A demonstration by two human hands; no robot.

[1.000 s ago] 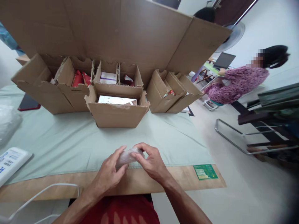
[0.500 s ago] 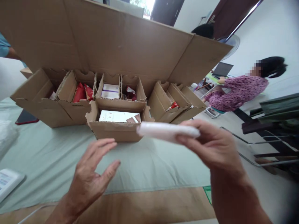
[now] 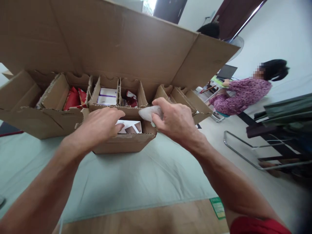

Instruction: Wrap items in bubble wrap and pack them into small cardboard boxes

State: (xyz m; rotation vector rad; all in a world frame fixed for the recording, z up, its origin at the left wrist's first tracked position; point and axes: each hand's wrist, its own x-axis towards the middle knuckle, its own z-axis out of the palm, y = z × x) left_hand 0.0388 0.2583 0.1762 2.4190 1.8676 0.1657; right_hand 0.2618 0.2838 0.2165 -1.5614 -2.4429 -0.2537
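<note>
My right hand pinches a small white packet, soft-looking and semi-translucent, above the right end of the front cardboard box. Inside that box lies a white carton with brown shapes printed on it. Over the box's left side is my left hand, its thumb apart from the fingers and close to the white carton. It covers the carton's left part, and whether it touches the carton I cannot tell.
Behind stand cardboard compartments with red packets, white-and-purple cartons and a dark red packet. A tall cardboard panel rises at the back. A pale green cloth covers the table. A person sits to the right.
My right hand has carried the white packet left and forward to the front box. My left hand has moved forward from the cloth to over the box. The view has shifted slightly.
</note>
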